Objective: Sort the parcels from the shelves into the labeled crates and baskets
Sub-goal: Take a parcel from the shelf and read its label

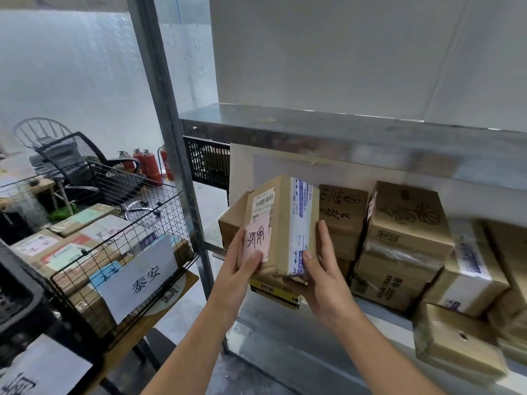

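Observation:
A small brown cardboard parcel [281, 223] with a barcode label, a pink handwritten note and blue-printed tape is held upright in front of the metal shelf [342, 129]. My left hand [242, 269] grips its lower left edge, thumb on the pink note. My right hand [319, 269] grips its lower right side, thumb on the tape. Several more cardboard parcels [407, 223] are stacked on the shelf behind and to the right. A black wire basket [171, 201] with a white handwritten label [139, 277] stands at left, holding several parcels.
The shelf's grey upright post [171, 138] stands between basket and shelf. A dark crate [17, 297] with another white label sits at the lower left. Behind the basket are an office chair [74, 163], red fire extinguishers [148, 166] and a black crate [208, 163].

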